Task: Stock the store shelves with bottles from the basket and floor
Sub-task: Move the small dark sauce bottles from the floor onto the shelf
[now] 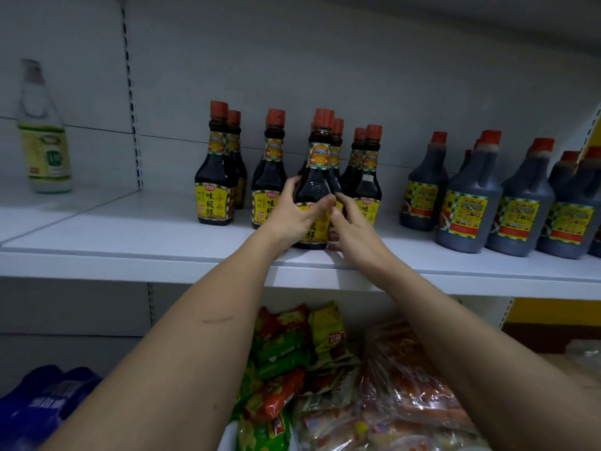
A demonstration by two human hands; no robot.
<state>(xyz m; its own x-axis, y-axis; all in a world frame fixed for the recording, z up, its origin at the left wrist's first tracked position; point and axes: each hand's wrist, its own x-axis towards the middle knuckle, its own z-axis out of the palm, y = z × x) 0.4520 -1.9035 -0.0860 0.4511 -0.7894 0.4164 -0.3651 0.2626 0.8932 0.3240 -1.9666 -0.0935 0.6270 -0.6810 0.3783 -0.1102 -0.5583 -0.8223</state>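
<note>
While both hands, left hand (294, 219) and right hand (353, 234), grip the dark glass sauce bottle with red cap and yellow label (314, 187) near the white metal shelf's (130, 236) front edge, slide toward twelve o'clock, upright, label forward, behind-row bottles (273, 167) undisturbed.
</note>
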